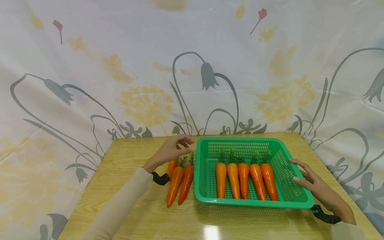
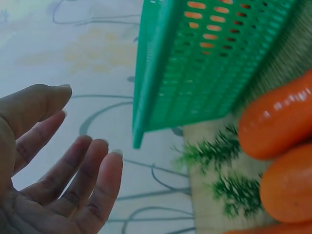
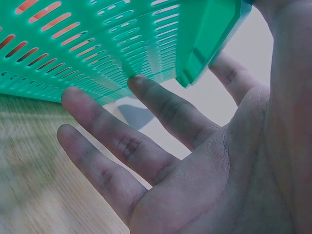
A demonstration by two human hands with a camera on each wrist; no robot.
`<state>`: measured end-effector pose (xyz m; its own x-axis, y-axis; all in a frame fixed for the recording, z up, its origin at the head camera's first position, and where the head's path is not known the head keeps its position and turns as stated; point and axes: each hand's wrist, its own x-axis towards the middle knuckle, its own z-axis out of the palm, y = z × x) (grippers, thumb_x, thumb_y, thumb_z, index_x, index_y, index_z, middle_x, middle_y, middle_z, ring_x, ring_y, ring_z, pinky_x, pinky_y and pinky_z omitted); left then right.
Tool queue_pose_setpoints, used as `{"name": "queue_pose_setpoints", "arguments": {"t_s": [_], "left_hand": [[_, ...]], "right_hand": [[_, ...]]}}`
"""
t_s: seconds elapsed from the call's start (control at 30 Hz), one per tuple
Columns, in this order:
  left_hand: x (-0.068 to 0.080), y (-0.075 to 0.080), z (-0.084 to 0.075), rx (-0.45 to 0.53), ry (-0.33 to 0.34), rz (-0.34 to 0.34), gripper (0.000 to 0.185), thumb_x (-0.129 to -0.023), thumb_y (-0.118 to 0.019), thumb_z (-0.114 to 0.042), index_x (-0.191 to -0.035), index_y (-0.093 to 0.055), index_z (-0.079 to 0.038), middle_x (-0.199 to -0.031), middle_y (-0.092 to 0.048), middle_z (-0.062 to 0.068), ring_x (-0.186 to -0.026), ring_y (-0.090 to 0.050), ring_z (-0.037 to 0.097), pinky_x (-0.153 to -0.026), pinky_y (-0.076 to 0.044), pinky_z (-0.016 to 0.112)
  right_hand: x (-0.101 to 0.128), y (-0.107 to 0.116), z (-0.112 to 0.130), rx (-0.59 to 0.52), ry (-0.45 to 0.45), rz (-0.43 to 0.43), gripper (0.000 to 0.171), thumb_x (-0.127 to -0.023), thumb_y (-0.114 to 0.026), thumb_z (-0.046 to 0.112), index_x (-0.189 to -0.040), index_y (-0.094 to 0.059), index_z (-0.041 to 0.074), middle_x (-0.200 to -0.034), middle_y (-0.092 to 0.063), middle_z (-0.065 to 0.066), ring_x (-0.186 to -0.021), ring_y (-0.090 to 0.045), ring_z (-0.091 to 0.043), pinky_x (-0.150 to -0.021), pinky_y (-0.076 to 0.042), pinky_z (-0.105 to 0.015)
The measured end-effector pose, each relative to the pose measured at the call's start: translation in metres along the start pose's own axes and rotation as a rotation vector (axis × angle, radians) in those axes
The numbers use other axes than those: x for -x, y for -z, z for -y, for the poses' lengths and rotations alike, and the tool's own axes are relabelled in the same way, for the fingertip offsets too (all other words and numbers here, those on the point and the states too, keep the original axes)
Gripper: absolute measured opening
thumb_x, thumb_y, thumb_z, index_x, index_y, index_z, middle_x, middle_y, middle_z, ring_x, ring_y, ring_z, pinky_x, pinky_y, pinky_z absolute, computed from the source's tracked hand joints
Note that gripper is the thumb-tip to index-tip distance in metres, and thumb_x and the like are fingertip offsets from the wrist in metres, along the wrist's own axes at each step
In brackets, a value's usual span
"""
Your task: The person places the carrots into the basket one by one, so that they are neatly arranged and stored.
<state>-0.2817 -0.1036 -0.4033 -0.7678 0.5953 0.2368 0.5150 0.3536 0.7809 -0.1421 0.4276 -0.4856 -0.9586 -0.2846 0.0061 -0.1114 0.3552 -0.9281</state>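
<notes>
The backdrop is a big flowered cloth point(image 1: 120, 66) filling the top two thirds of the head view, and it also drapes down both sides of the wooden tabletop point(image 1: 126, 213) in the lower middle.

Next biggest is the green basket point(image 1: 207, 196), sitting right of centre on the tabletop. Five carrots point(image 1: 244, 178) lie side by side inside it, tips toward the camera, leafy ends toward the back wall. Three more loose carrots point(image 1: 180, 183) lie on the wood just left of the basket, close to its wall. One of them is mostly hidden behind the left forearm.

The right hand point(image 1: 315, 181) is at the basket's right edge, lower right of the frame. Its fingers are straight and spread, and the right wrist view shows them point(image 3: 161, 105) up against the slotted wall under the rim rather than curled around it. So that's a wide grip, not a real hold.

The left hand point(image 1: 172, 151) hovers above the leafy tops of the loose carrots, left of the basket's back corner. Its fingers are loosely bent and hold nothing, which the left wrist view point(image 2: 58, 185) confirms.

What could go wrong: with only flat fingers bracing it, the basket could probably slide if nudged from the left. The loose carrots look round enough to roll off toward the front edge if bumped.
</notes>
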Motion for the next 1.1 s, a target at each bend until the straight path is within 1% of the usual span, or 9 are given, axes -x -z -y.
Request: {"name": "queue_pose_setpoints", "arguments": {"t_s": [0.1, 0.13, 0.33, 0.53, 0.67, 0.8, 0.93, 1.1], "left_hand": [[0.006, 0.005, 0.010, -0.013, 0.023, -0.019, 0.027, -0.100, -0.072, -0.026, -0.125, -0.068, -0.018, -0.125, -0.066, 0.005, -0.106, -0.065, 0.021, -0.085, -0.056, 0.040], [0.008, 0.006, 0.013, -0.017, 0.029, -0.022, 0.028, -0.100, -0.072, -0.026, -0.126, -0.068, -0.018, -0.126, -0.066, 0.007, -0.106, -0.065, 0.022, -0.085, -0.056, 0.040], [0.017, 0.015, 0.036, -0.035, 0.109, -0.062, 0.029, -0.100, -0.072, -0.024, -0.127, -0.068, -0.015, -0.128, -0.065, 0.011, -0.107, -0.064, 0.025, -0.087, -0.056, 0.042], [0.022, 0.019, 0.056, -0.039, 0.161, -0.084, 0.029, -0.099, -0.073, -0.020, -0.126, -0.067, -0.011, -0.126, -0.065, 0.009, -0.108, -0.064, 0.028, -0.087, -0.057, 0.042], [0.022, 0.019, 0.066, -0.043, 0.171, -0.081, 0.030, -0.098, -0.074, -0.021, -0.126, -0.067, -0.011, -0.130, -0.065, 0.013, -0.108, -0.064, 0.030, -0.084, -0.058, 0.041], [0.019, 0.019, 0.074, -0.056, 0.168, -0.075, 0.030, -0.099, -0.073, -0.020, -0.126, -0.067, -0.008, -0.132, -0.063, 0.020, -0.107, -0.064, 0.032, -0.084, -0.058, 0.042], [0.017, 0.017, 0.079, -0.090, 0.186, -0.073, 0.029, -0.099, -0.073, -0.019, -0.125, -0.068, -0.007, -0.130, -0.064, 0.019, -0.104, -0.064, 0.032, -0.085, -0.058, 0.043], [0.015, 0.016, 0.085, -0.152, 0.201, -0.079, 0.032, -0.098, -0.074, -0.020, -0.124, -0.069, -0.003, -0.127, -0.063, 0.015, -0.101, -0.063, 0.031, -0.084, -0.057, 0.044]], "right_hand": [[0.000, 0.000, 0.001, 0.003, -0.001, 0.000, 0.066, -0.112, -0.041, 0.013, -0.167, -0.009, 0.029, -0.168, 0.005, 0.017, -0.143, 0.014, -0.064, -0.093, -0.014, -0.089], [0.001, 0.000, 0.001, 0.004, -0.002, -0.002, 0.066, -0.112, -0.041, 0.013, -0.167, -0.009, 0.029, -0.168, 0.005, 0.017, -0.143, 0.013, -0.064, -0.093, -0.015, -0.089], [0.001, 0.000, 0.002, 0.007, 0.001, -0.011, 0.065, -0.112, -0.041, 0.012, -0.167, -0.010, 0.028, -0.168, 0.005, 0.017, -0.143, 0.013, -0.065, -0.091, -0.015, -0.089], [0.001, -0.001, 0.002, 0.001, -0.001, -0.008, 0.065, -0.112, -0.041, 0.012, -0.167, -0.010, 0.028, -0.168, 0.006, 0.017, -0.143, 0.014, -0.065, -0.091, -0.015, -0.089], [0.001, -0.001, 0.001, -0.002, 0.000, -0.010, 0.066, -0.112, -0.041, 0.012, -0.167, -0.010, 0.028, -0.168, 0.006, 0.017, -0.143, 0.015, -0.064, -0.092, -0.014, -0.089], [0.001, -0.001, 0.001, -0.004, -0.003, -0.011, 0.066, -0.112, -0.042, 0.012, -0.167, -0.010, 0.028, -0.168, 0.005, 0.018, -0.143, 0.015, -0.063, -0.092, -0.013, -0.090], [0.001, 0.000, 0.000, -0.005, -0.005, -0.006, 0.066, -0.112, -0.041, 0.012, -0.167, -0.009, 0.028, -0.168, 0.006, 0.017, -0.143, 0.016, -0.063, -0.092, -0.013, -0.089], [0.000, 0.000, -0.001, -0.001, -0.006, -0.004, 0.066, -0.112, -0.041, 0.012, -0.167, -0.009, 0.029, -0.169, 0.008, 0.014, -0.143, 0.015, -0.063, -0.092, -0.014, -0.089]]}}
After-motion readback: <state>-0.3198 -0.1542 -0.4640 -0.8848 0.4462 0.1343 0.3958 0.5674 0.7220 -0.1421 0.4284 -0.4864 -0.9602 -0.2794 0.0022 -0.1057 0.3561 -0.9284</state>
